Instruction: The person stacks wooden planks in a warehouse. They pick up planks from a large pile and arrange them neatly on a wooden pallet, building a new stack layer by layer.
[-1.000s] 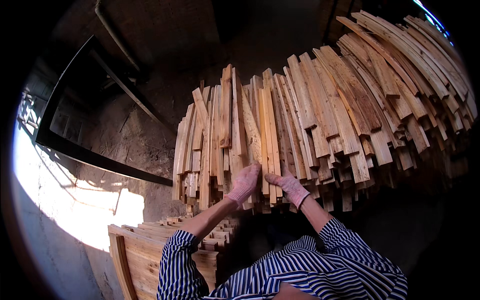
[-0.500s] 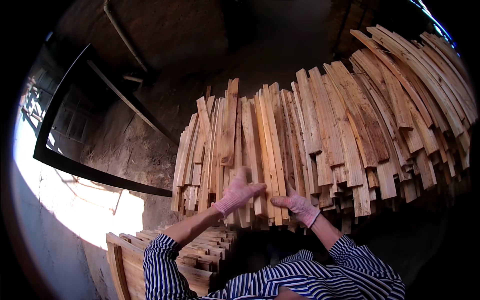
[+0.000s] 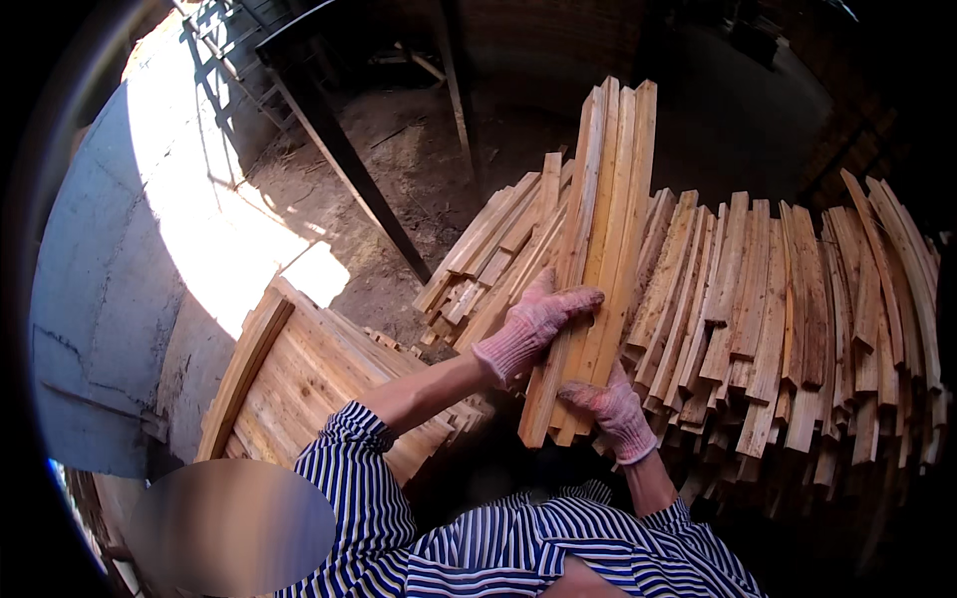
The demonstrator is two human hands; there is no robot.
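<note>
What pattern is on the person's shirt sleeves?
Dark blue and white stripes on the sleeves, clearest in the head view.

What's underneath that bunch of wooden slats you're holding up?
Under the bundle of slats, gripped by the left hand and right hand, lies the fanned stack of slats. What supports that stack is covered and in shadow.

Left hand [image 3: 533, 324]: pink knitted glove, ribbed cuff | Right hand [image 3: 610, 407]: matching pink knitted glove | Sleeves [image 3: 364, 478]: navy-and-white striped shirt, left one pushed up, lower centre of frame
</note>
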